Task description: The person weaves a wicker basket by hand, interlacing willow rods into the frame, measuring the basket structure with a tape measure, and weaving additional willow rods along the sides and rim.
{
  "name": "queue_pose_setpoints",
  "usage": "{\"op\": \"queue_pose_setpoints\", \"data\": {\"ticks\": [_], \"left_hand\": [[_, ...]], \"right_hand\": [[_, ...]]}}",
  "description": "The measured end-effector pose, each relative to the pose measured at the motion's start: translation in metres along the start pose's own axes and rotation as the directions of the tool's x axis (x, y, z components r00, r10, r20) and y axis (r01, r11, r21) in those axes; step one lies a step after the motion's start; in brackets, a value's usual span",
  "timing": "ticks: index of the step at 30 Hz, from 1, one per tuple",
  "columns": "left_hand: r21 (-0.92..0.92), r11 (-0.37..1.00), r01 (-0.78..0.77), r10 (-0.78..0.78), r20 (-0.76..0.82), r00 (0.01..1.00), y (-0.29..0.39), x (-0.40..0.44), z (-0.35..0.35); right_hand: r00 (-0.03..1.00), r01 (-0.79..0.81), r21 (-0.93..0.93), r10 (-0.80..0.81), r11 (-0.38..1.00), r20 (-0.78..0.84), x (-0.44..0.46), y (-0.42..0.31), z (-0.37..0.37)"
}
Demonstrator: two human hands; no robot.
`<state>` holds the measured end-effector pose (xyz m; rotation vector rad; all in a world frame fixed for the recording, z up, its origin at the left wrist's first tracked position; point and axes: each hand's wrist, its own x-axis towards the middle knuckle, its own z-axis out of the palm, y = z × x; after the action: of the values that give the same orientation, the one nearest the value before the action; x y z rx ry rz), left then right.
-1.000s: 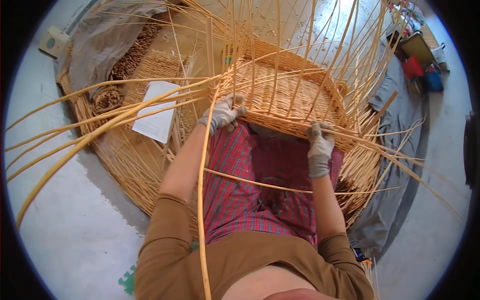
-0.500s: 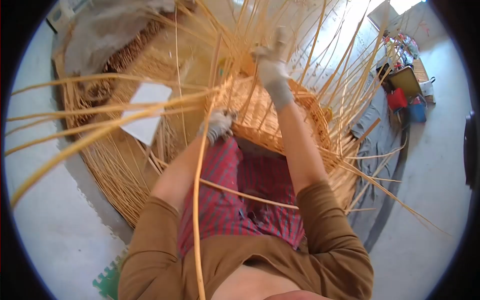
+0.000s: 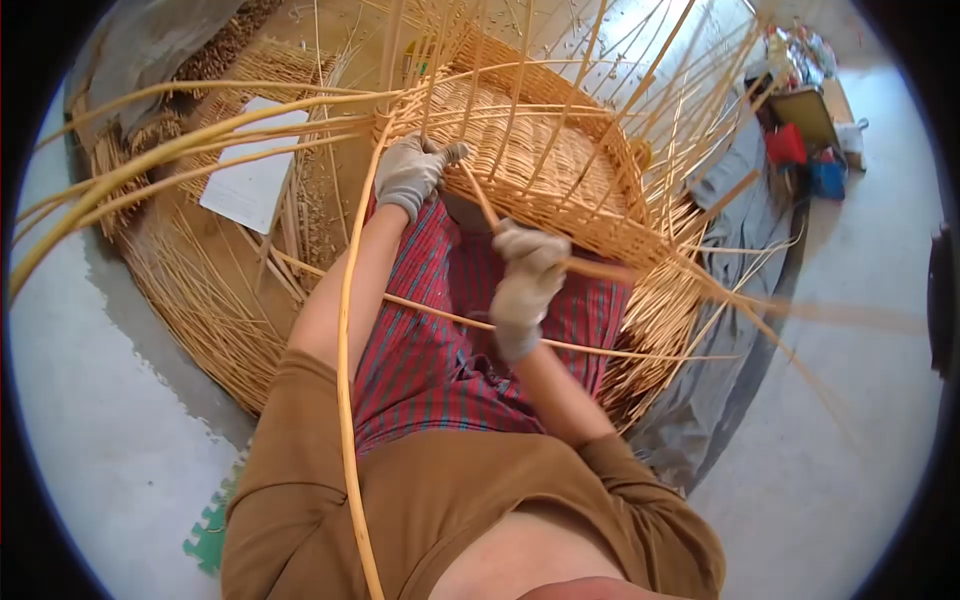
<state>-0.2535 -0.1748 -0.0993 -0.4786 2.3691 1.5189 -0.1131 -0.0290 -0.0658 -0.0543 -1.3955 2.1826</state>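
Note:
A half-woven wicker basket (image 3: 515, 150) with long upright rods lies over my lap, above the red striped cloth (image 3: 410, 330). At its near left corner, my gloved left hand (image 3: 412, 172) is closed on the woven edge. My gloved right hand (image 3: 530, 270) is in front of the near wall, wrapped round a wicker rod (image 3: 482, 197). This rod runs from the weave beside my left fingers, through my right fist and off to the right, where it blurs. Thick rods (image 3: 230, 130) stick out leftward from the corner, and one long rod (image 3: 345, 390) hangs past my left arm.
A white sheet of paper (image 3: 255, 165) lies on the left among loose rods (image 3: 205, 320). More cut rods (image 3: 655, 330) are piled right of my lap on grey cloth (image 3: 715, 375). Farther right stand a red bag (image 3: 786, 145) and a blue bag (image 3: 828, 178).
My right hand has come down from above the basket's far side, where its fingers were spread, and now grips a rod at the near wall. My left hand stays at the corner.

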Motion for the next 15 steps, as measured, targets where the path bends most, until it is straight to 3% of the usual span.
{"op": "queue_pose_setpoints", "data": {"ticks": [1, 2, 3, 4, 5, 6, 7, 8, 9, 11, 13, 14, 15], "left_hand": [[0.119, 0.982, -0.149, 0.162, -0.099, 0.982, -0.006, 0.013, 0.000], [0.126, 0.979, -0.161, 0.174, -0.100, 0.980, -0.001, 0.001, -0.002], [-0.200, 0.970, -0.135, 0.116, -0.106, 0.988, 0.004, -0.006, -0.001], [-0.344, 0.915, -0.210, 0.156, -0.178, 0.972, 0.006, -0.024, -0.003], [-0.490, 0.821, -0.294, 0.186, -0.257, 0.948, 0.017, -0.029, -0.001], [-0.490, 0.816, -0.305, 0.210, -0.241, 0.948, 0.031, -0.024, 0.004], [-0.164, 0.852, -0.497, 0.480, -0.132, 0.867, 0.038, -0.028, 0.011], [0.140, 0.731, -0.668, 0.666, 0.065, 0.743, 0.041, -0.036, 0.018], [0.230, 0.922, -0.311, 0.201, 0.403, 0.893, 0.061, -0.032, 0.023], [0.181, 0.972, -0.148, -0.020, 0.695, 0.719, 0.057, 0.001, 0.029], [0.145, 0.976, -0.163, 0.039, 0.617, 0.786, 0.055, -0.009, 0.035], [0.122, 0.977, -0.176, 0.084, 0.538, 0.839, 0.051, -0.017, 0.034], [0.129, 0.974, -0.188, 0.092, 0.534, 0.841, 0.055, -0.018, 0.034]], "right_hand": [[0.998, -0.046, -0.057, 0.043, 0.997, -0.055, 0.025, 0.001, -0.017], [0.967, -0.214, -0.277, 0.164, 0.937, -0.194, 0.058, 0.001, -0.053], [0.929, -0.334, -0.124, 0.304, 0.934, -0.213, 0.084, -0.005, -0.075], [0.956, -0.264, -0.429, 0.176, 0.864, -0.234, 0.095, -0.033, -0.086], [0.968, -0.138, -0.266, 0.073, 0.954, -0.240, 0.108, -0.016, -0.124], [0.964, -0.166, -0.245, 0.105, 0.955, -0.242, 0.107, -0.019, -0.117], [0.954, -0.219, -0.238, 0.156, 0.946, -0.255, 0.092, -0.027, -0.108], [0.946, -0.237, -0.256, 0.162, 0.937, -0.279, 0.080, -0.038, -0.103], [0.924, -0.316, -0.212, 0.250, 0.925, -0.288, 0.073, -0.050, -0.095], [0.916, -0.349, -0.169, 0.297, 0.922, -0.268, 0.102, -0.052, -0.092], [0.996, -0.009, -0.656, 0.066, 0.754, 0.062, 0.134, -0.038, -0.094], [0.985, -0.014, -0.663, 0.124, 0.748, 0.119, 0.156, -0.062, -0.038], [0.960, 0.085, -0.628, 0.105, 0.773, 0.259, 0.182, -0.060, 0.002]]}}
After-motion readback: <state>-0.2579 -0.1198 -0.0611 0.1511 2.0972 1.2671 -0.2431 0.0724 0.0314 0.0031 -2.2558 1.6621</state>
